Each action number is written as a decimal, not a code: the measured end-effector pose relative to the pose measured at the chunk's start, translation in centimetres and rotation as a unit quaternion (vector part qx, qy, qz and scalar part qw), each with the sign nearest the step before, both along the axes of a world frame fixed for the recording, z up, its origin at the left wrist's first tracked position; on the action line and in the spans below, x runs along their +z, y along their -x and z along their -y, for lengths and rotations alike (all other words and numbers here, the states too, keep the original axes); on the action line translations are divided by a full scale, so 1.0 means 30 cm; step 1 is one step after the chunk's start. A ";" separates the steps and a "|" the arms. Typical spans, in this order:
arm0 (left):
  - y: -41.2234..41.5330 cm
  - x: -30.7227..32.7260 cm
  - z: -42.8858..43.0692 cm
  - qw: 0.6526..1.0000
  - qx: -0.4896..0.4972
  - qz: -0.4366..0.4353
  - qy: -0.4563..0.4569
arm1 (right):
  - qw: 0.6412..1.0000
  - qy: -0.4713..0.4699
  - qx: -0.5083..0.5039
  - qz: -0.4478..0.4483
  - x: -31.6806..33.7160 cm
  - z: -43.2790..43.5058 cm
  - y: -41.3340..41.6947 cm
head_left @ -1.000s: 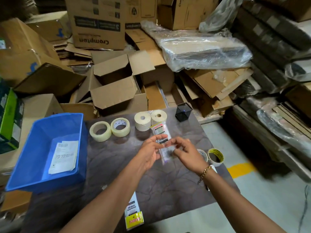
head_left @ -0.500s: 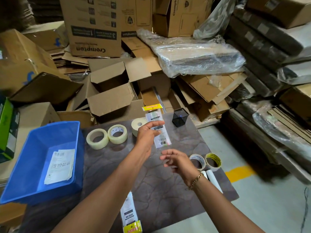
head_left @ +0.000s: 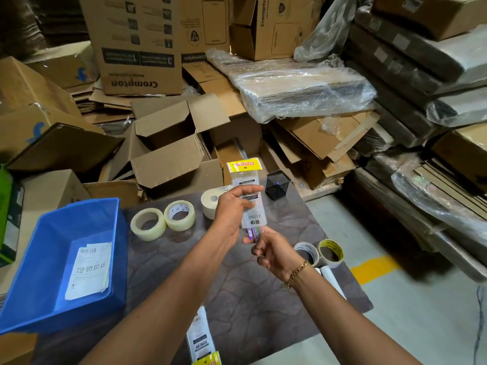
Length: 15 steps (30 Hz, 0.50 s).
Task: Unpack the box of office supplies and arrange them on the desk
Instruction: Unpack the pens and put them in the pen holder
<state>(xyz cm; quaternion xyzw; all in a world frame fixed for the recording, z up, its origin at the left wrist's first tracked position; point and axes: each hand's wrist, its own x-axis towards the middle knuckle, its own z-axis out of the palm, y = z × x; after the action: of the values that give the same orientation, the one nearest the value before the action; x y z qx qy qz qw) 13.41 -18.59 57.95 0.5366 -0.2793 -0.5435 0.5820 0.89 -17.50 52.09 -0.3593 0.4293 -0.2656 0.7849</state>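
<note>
Item: clear Totem pen packet [head_left: 249, 196], yellow header up, held upright above the dark desk [head_left: 263, 299]. My left hand [head_left: 232, 214] grips its middle from the left; my right hand [head_left: 274, 252] pinches pens at its lower end. Behind the packet on the desk: black mesh pen holder [head_left: 278, 184]. Left of it: two clear tape rolls [head_left: 163, 219], blue bin [head_left: 52, 259].
</note>
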 end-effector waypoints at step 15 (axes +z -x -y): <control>0.124 -0.137 -0.005 0.998 0.041 -0.003 -0.037 | 0.978 0.111 0.007 -0.175 -0.041 0.001 0.018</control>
<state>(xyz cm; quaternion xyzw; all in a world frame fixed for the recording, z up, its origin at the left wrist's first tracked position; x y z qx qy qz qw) 9.70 -18.44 53.85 0.5672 -0.2342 -0.5308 0.5845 0.36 -17.53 50.86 -0.4882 0.5251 -0.2389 0.6548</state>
